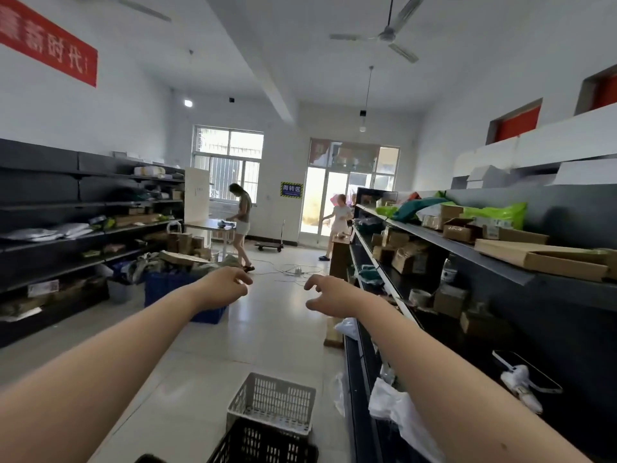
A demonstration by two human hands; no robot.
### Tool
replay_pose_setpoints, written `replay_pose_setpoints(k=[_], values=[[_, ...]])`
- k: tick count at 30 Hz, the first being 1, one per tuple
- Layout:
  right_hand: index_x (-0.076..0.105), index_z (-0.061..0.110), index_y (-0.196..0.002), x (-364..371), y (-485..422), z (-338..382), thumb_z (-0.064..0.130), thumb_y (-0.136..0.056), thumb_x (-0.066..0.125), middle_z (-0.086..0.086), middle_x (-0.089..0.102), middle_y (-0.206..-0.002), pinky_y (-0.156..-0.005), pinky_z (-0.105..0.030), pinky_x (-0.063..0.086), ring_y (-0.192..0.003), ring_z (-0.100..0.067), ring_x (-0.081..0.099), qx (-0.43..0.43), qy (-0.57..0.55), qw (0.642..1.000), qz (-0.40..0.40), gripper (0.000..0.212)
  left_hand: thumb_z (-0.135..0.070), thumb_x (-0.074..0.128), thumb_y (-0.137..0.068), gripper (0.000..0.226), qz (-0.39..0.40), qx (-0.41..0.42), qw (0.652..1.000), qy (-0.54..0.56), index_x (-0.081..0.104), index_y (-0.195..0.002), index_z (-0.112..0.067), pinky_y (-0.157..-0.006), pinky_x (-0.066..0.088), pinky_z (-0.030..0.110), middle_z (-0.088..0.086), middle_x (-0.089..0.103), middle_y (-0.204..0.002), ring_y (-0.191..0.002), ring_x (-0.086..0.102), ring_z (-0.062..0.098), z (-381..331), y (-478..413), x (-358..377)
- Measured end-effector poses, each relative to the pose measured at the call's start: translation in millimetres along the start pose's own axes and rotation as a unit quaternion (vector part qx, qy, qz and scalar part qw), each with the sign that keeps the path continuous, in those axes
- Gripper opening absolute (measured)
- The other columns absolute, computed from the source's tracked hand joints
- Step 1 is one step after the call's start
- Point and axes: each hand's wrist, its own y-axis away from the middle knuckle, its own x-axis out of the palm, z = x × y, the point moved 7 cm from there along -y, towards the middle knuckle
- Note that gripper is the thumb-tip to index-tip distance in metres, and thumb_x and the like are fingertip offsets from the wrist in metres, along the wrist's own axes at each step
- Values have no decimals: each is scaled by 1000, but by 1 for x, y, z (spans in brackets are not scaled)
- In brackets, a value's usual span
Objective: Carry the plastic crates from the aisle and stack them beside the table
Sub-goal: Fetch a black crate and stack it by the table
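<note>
A white slotted plastic crate (272, 401) stands on the aisle floor at the bottom centre, and a black slotted crate (263, 444) sits just in front of it, cut off by the frame edge. Both arms reach forward at chest height, well above the crates. My left hand (223, 285) and my right hand (329, 295) hang with loosely curled, spread fingers and hold nothing. A blue crate (167, 289) full of parcels stands on the floor at the left, partly hidden behind my left forearm. The table (207, 225) is far ahead, left of centre.
Dark shelving (83, 228) with parcels lines the left; a shelf unit (500, 262) with boxes and bags lines the right. A person stands at the table, another near the glass door. A power strip with cables (297, 270) lies on the tiled floor, a flat trolley (270, 245) beyond.
</note>
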Motion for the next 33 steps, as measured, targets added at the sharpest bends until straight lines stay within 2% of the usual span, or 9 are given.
replay_pose_setpoints(k=[3, 8, 12, 16, 19, 21, 25, 29, 33], values=[[45, 20, -138, 12, -51, -3, 24, -91, 55, -8, 44, -142, -93, -32, 43, -120, -25, 51, 0, 5, 1000, 9, 48, -20, 52, -89, 36, 9, 0, 1000, -4, 61, -123, -21, -95, 41, 27, 4, 58, -130, -108, 55, 15, 22, -40, 5], [45, 22, -138, 35, -146, -12, 26, -91, 55, -9, 41, -146, -97, -33, 42, -120, -23, 52, -2, 7, 1000, 21, 48, -24, 50, -85, 37, 20, 8, 1000, -10, 62, -120, -26, -103, 46, 35, 1, 62, -125, -109, 60, 13, 52, -115, 3], [45, 21, -138, 50, -219, -1, 25, -92, 54, -7, 46, -142, -98, -34, 42, -122, -24, 50, -8, -1, 1000, 25, 48, -24, 50, -88, 38, 21, -3, 1000, -17, 59, -125, -26, -104, 45, 33, -1, 62, -126, -113, 58, 15, 81, -160, -10], [43, 24, -139, 83, -278, 28, 25, -91, 54, -7, 48, -138, -93, -35, 48, -114, -24, 55, -25, -1, 999, 38, 50, -19, 48, -91, 39, 31, -34, 999, -16, 55, -130, -23, -100, 45, 31, 0, 61, -127, -115, 57, 17, 132, -194, -21], [41, 26, -141, 106, -317, 50, 26, -91, 54, -7, 46, -138, -92, -34, 47, -114, -24, 55, -30, 1, 999, 45, 52, -19, 48, -91, 39, 30, -49, 998, -10, 56, -128, -25, -94, 53, 36, -1, 60, -124, -110, 61, 20, 179, -222, -33], [40, 27, -141, 115, -342, 63, 26, -91, 54, -8, 45, -139, -94, -34, 47, -115, -24, 54, -26, -1, 999, 40, 52, -19, 48, -90, 38, 35, -51, 998, -8, 56, -127, -25, -95, 52, 36, -1, 60, -125, -111, 60, 20, 209, -243, -44], [39, 27, -141, 124, -384, 82, 26, -91, 54, -8, 45, -141, -94, -35, 48, -115, -24, 54, 9, 2, 1000, 19, 52, -16, 47, -90, 38, 51, -15, 999, -11, 58, -126, -23, -105, 43, 34, 4, 59, -132, -119, 55, 19, 249, -296, -71], [40, 26, -141, 131, -422, 91, 26, -92, 55, -9, 45, -141, -100, -40, 47, -117, -26, 55, 69, -4, 998, 4, 51, -17, 46, -92, 37, 75, 33, 997, 8, 59, -126, -22, -104, 43, 33, 3, 59, -130, -119, 55, 19, 273, -342, -90], [40, 29, -139, 152, -449, 91, 32, -88, 54, -8, 49, -137, -99, -43, 47, -117, -28, 55, 118, -10, 993, -6, 53, -18, 46, -90, 36, 97, 56, 994, -10, 60, -123, -24, -104, 44, 38, 2, 63, -126, -117, 57, 20, 302, -374, -84]])
